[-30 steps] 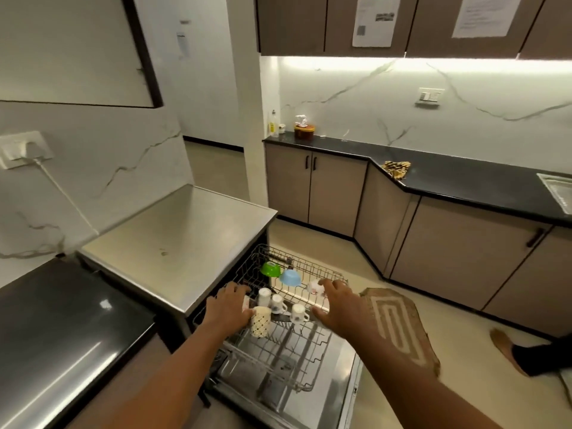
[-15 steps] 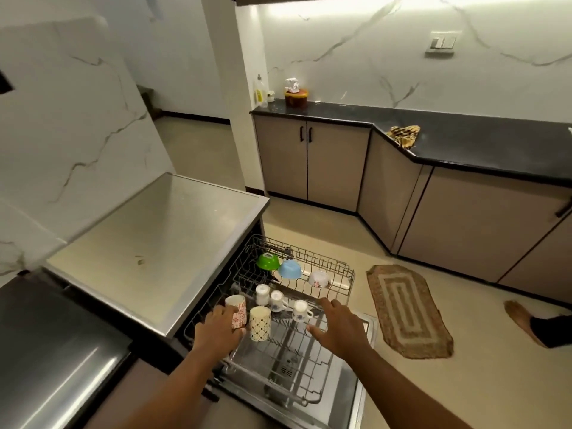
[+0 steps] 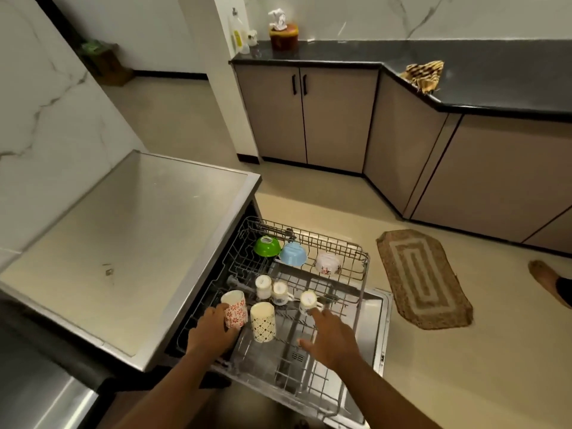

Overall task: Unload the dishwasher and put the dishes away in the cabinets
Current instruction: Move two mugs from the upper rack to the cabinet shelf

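The dishwasher's wire rack [image 3: 359,261] is pulled out over the open door. Upside down in it stand a red-patterned cup [image 3: 236,311], a yellow-patterned cup [image 3: 262,322], three small white mugs [image 3: 280,292], a green bowl [image 3: 266,246], a blue bowl [image 3: 293,253] and a white patterned bowl [image 3: 328,263]. My left hand [image 3: 213,331] is wrapped around the red-patterned cup. With fingers spread, my right hand [image 3: 332,339] hovers over the rack, its forefinger at the rightmost white mug [image 3: 308,300].
A steel counter [image 3: 123,243] lies left of the rack. Closed base cabinets [image 3: 305,119] under a black counter run along the back and right. A woven mat [image 3: 424,278] lies on the floor. A person's foot [image 3: 548,278] shows at the right edge.
The camera has tilted down and closer. My left hand has closed around the red-patterned cup. My right hand has slid toward the rightmost white mug.
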